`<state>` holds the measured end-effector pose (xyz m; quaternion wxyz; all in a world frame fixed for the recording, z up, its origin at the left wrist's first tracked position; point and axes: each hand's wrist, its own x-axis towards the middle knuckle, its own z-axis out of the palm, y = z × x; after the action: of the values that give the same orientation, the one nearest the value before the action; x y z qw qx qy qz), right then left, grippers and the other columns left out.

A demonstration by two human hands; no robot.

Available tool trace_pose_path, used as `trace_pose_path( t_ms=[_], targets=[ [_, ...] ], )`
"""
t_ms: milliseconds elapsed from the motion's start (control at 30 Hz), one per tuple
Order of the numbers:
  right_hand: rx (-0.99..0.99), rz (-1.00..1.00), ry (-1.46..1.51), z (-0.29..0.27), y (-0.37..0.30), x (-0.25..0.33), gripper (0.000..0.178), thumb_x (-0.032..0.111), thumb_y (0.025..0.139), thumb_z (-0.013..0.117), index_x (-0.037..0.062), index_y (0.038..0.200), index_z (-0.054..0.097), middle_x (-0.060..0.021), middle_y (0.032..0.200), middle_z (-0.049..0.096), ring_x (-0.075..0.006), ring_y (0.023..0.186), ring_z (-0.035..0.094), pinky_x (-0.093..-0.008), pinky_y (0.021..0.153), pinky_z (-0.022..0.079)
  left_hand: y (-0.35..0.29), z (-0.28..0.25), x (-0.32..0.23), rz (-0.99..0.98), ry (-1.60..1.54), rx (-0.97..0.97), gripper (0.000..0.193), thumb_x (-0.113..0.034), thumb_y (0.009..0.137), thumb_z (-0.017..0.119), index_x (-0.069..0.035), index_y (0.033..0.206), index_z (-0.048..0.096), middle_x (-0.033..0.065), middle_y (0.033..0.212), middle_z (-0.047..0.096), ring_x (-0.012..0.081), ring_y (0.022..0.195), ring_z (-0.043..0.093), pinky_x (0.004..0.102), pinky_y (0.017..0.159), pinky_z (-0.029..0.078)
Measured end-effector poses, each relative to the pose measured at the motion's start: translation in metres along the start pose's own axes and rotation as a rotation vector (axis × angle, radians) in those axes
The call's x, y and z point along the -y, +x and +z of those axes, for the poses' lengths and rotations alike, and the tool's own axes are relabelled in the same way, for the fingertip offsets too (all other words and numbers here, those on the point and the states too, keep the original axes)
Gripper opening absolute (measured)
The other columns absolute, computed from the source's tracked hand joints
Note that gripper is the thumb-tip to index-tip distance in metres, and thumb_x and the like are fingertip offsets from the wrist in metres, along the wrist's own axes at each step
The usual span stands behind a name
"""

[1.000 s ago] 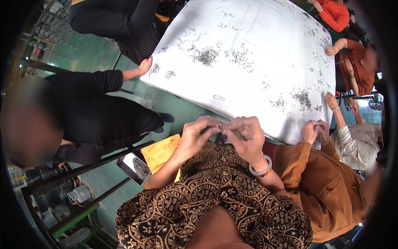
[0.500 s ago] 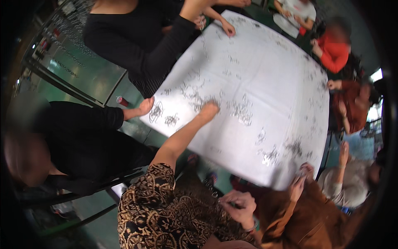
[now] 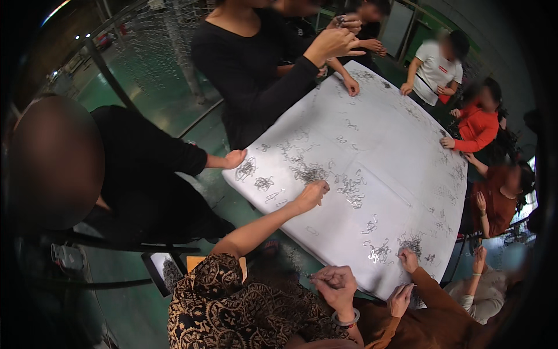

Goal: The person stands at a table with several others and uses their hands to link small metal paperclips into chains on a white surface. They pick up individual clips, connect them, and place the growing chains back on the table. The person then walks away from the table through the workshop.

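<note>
My left hand (image 3: pixel 313 195) is over the white table (image 3: pixel 383 174), its fingers closed in a pinch beside a dark heap of thin bent-wire hooks (image 3: pixel 310 173). Whatever those fingers hold is too small to make out. Closer to my body, off the table's near edge, my right hand (image 3: pixel 337 286) wears a bracelet and has thumb and fingers pressed together. A small, thin metal piece (image 3: pixel 313 278) shows at its fingertips. More loose S-shaped hooks (image 3: pixel 350 192) lie scattered just right of my left hand.
People stand around the table. A black-sleeved person's hand (image 3: pixel 235 158) rests on the left corner beside small wire piles (image 3: pixel 246 169). On my right, a brown-sleeved person's hand (image 3: pixel 409 260) touches a dark hook pile (image 3: pixel 410 243). A tray (image 3: pixel 152 270) of dark pieces sits lower left.
My view has shifted. My left hand has drawn back from the hook heap toward me. My right hand stays pinched near my body. The brown-sleeved person has reached onto the table.
</note>
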<state>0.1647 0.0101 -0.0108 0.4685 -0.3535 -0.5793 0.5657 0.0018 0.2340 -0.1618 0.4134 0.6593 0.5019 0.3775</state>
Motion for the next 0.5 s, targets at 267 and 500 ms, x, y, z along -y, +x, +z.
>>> trace_pose_path(
  t_ms=[267,500],
  targets=[
    [0.046,0.038,0.12,0.008,-0.002,0.008,0.029,-0.012,0.08,0.061,-0.0022,0.099,0.042,-0.0187,0.088,0.063,-0.0177,0.08,0.064,-0.0263,0.065,0.054,-0.127,-0.064,-0.146,0.071,-0.576,0.056,0.014,-0.006,0.092,0.054,0.007,0.097,0.056,0.0094,0.082,0.061,0.0147,0.074,0.063,0.0268,0.064,0.052],
    [-0.066,0.038,0.181,0.023,0.0,0.02,0.028,-0.013,0.08,0.06,-0.0018,0.098,0.042,-0.016,0.085,0.062,-0.0137,0.073,0.061,-0.0229,0.059,0.05,-0.227,-0.085,-0.22,0.347,-0.418,-0.079,0.005,0.0,0.085,0.061,0.003,0.089,0.062,0.0094,0.088,0.063,0.0167,0.081,0.063,0.0284,0.071,0.05]
  ],
)
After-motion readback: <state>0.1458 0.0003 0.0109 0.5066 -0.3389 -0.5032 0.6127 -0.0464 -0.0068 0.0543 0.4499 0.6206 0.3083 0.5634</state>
